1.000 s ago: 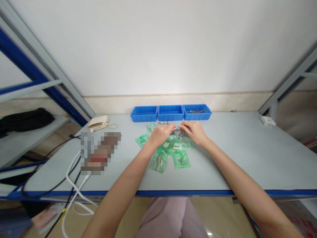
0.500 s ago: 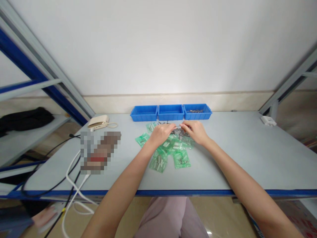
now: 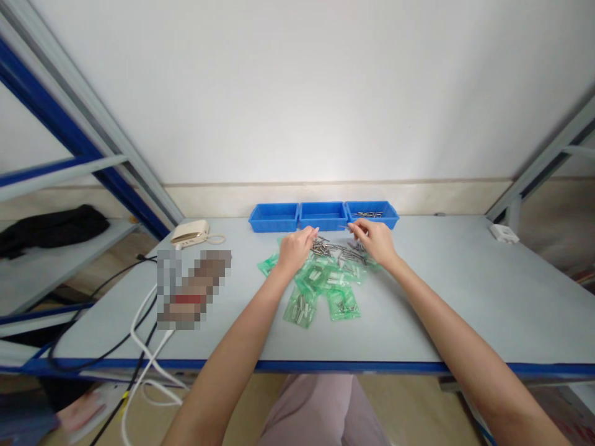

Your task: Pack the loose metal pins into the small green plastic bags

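Note:
My right hand (image 3: 375, 240) pinches a slim metal rod (image 3: 343, 227) in front of the right blue bin. To its left, my left hand (image 3: 296, 249) is closed at the fingertips; whatever it may hold is too small to make out. Between and below the hands lies a pile of loose metal rods (image 3: 323, 249), their exact kind too small to tell. Several green plastic bags (image 3: 300, 306) with short metal pieces inside lie in front of the pile, and the left hand hides part of them.
Three blue bins stand in a row along the wall: a left bin (image 3: 273, 227), a middle bin (image 3: 324, 224) and a right bin (image 3: 379, 223) with metal rods in it. At left are a cream box (image 3: 190, 231), a blurred-out item (image 3: 193, 291) and white cables (image 3: 139, 334). A white adapter (image 3: 504, 233) sits far right.
My hands were close together over the pile and have moved apart, left hand leftward, right hand slightly rightward. The thin rod between them now stays in my right fingertips. The view has shifted slightly.

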### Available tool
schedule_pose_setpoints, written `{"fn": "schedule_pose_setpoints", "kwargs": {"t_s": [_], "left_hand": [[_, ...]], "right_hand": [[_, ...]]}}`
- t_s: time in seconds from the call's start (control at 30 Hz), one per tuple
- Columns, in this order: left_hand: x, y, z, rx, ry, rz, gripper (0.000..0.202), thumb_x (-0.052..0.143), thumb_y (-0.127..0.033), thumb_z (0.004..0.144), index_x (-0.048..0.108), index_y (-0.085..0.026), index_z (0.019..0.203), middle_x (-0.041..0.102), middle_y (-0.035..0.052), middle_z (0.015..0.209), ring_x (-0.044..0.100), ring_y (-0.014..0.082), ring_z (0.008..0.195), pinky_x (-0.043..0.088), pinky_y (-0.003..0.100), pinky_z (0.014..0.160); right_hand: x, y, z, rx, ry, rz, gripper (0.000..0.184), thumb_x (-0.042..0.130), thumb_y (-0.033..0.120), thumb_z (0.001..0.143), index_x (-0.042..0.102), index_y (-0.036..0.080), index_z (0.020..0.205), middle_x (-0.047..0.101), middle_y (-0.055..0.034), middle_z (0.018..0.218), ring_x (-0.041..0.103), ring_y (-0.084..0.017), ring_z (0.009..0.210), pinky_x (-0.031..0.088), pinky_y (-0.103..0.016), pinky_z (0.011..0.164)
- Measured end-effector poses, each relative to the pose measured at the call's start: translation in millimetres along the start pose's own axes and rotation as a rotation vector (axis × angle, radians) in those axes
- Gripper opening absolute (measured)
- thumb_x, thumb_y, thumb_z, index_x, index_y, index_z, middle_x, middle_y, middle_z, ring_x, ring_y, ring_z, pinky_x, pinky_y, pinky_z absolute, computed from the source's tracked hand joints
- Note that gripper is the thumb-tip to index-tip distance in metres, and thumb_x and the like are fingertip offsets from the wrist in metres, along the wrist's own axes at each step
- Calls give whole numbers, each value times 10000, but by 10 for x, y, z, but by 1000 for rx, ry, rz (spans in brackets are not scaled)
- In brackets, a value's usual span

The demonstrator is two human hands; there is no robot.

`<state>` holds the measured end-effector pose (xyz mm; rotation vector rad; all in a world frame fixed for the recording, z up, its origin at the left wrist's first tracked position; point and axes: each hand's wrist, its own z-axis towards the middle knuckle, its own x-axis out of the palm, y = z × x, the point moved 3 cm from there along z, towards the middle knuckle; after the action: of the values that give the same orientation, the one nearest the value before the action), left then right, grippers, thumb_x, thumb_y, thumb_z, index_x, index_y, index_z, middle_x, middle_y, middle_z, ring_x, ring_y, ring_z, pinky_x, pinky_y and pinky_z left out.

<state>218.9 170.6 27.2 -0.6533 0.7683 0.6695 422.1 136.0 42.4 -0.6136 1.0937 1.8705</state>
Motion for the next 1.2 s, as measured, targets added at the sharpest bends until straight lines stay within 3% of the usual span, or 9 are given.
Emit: {"fn": "schedule_pose_setpoints", "kwargs": {"t_s": [0.2, 0.33, 0.47, 0.6, 0.67, 0.77, 0.87, 1.2], "left_hand": [[-48, 206, 49, -189, -117, -138, 356, 328, -328, 964, 606, -193, 787, 627, -21, 589, 598, 128, 603, 350, 215, 614], [-34, 220, 53, -195, -94, -121, 342, 354, -322, 955, 611, -192, 771, 630, -18, 585, 592, 132, 594, 334, 218, 600], [-19, 203, 55, -202, -60, -93, 338, 359, -320, 954, 613, -190, 774, 652, -2, 635, 593, 128, 607, 326, 215, 596], [-2, 200, 48, -207, -18, -28, 347, 353, -335, 955, 615, -191, 778, 661, 17, 669, 595, 132, 619, 320, 218, 591], [0, 205, 41, -200, -12, 8, 352, 348, -341, 956, 614, -193, 780, 661, 19, 669, 594, 136, 623, 316, 222, 587], [1, 214, 35, -191, -6, 45, 367, 334, -350, 958, 609, -195, 772, 658, 20, 665, 597, 143, 630, 310, 227, 583], [4, 213, 39, -177, 0, 56, 379, 323, -356, 959, 606, -198, 764, 653, 19, 657, 600, 145, 633, 306, 228, 579], [54, 188, 41, -128, -6, 59, 392, 313, -366, 958, 598, -207, 741, 646, 26, 643, 592, 154, 617, 300, 236, 569]], "right_hand": [[-236, -581, 365, 254, -93, -373, 384, 392, 425, 908, 674, 169, 860, 678, -100, 804, 574, -202, 725, 298, -276, 601], [-253, -732, 420, 238, -69, -612, 337, 412, 344, 908, 654, 110, 937, 623, -181, 973, 534, -261, 903, 338, -335, 721], [-60, -423, 352, 38, -98, -578, 279, 420, 287, 909, 621, 137, 1031, 566, -160, 1074, 491, -260, 976, 348, -347, 775], [349, 174, 247, -426, 231, -385, 231, 442, 215, 903, 622, 186, 1045, 570, -107, 1073, 508, -183, 960, 364, -272, 787], [514, 397, 210, -522, 344, -423, 227, 450, 213, 901, 619, 176, 1048, 586, -117, 1023, 520, -183, 936, 371, -273, 763], [673, 547, 205, -502, 431, -497, 218, 451, 204, 900, 616, 158, 1035, 602, -125, 947, 542, -191, 911, 380, -285, 748], [732, 538, 224, -438, 459, -440, 207, 440, 188, 902, 614, 154, 1009, 612, -119, 903, 566, -192, 879, 389, -291, 748], [666, 410, 218, -397, 452, -238, 155, 459, 85, 843, 578, 159, 908, 628, -89, 910, 573, -158, 823, 395, -243, 699]]}}
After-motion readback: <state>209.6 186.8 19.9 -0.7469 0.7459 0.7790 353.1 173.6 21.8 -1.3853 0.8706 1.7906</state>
